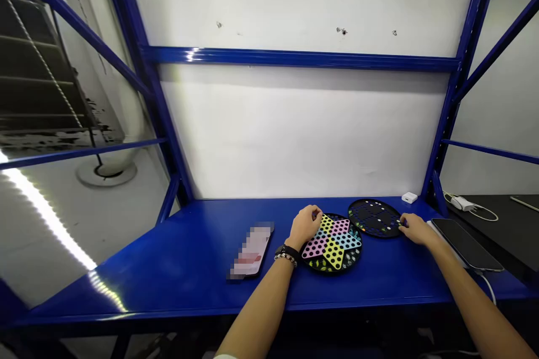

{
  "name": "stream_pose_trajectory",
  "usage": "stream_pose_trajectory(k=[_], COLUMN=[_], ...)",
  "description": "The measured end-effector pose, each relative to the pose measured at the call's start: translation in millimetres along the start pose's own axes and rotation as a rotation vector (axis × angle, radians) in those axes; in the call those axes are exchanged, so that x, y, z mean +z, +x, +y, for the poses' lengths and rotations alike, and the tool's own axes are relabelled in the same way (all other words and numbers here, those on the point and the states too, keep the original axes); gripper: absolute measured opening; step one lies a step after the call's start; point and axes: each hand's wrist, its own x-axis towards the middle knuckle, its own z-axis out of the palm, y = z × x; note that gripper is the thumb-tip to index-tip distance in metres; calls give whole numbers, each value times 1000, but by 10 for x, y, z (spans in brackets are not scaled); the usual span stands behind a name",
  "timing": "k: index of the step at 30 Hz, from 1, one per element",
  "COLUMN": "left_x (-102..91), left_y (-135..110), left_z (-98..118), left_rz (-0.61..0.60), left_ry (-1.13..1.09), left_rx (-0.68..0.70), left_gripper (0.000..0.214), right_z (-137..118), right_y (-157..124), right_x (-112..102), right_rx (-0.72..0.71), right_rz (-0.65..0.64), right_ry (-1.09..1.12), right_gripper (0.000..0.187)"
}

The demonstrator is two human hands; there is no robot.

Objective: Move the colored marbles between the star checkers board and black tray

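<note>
A round Chinese checkers board (pixel 334 244) with a pink, yellow and light-blue star full of holes lies on the blue shelf, glass marbles around the star. At the star's upper left edge is my left hand (pixel 305 226), its fingers curled into a pinch; what they hold, if anything, is hidden. Behind and to the right lies a black round tray (pixel 370 230) with several small white pieces and a few coloured marbles. The fingers of my right hand (pixel 416 230) are pinched together at this tray's right rim, and I cannot make out anything between them.
A phone (pixel 251 255) with a lit, blurred screen lies left of the board. At the right end rests a dark-screened tablet or phone (pixel 466 244). A white charger case (pixel 409 197) sits near the back. Blue metal posts and a white panel (pixel 303 134) enclose the blue shelf (pixel 181 258).
</note>
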Motion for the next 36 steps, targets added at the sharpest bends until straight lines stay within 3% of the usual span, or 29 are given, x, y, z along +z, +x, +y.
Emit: stream_pose_trajectory(k=[4, 14, 22, 27, 36], left_x=[1, -10, -6, 0, -8], left_y=[-1, -7, -3, 1, 2], left_z=[-3, 7, 6, -1, 13], left_rz=[-4, -20, -11, -5, -13], left_ry=[-7, -4, -9, -3, -4], left_rx=[1, 0, 14, 20, 8], left_gripper=[22, 24, 24, 23, 22], right_z=[44, -76, 194, 205, 136], right_y=[-12, 4, 171, 114, 54], right_x=[43, 72, 154, 154, 103], right_rx=[-39, 21, 21, 43, 38], right_rz=[-47, -35, 131, 93, 122], right_ry=[113, 107, 152, 114, 147], right_gripper=[24, 14, 31, 39, 31])
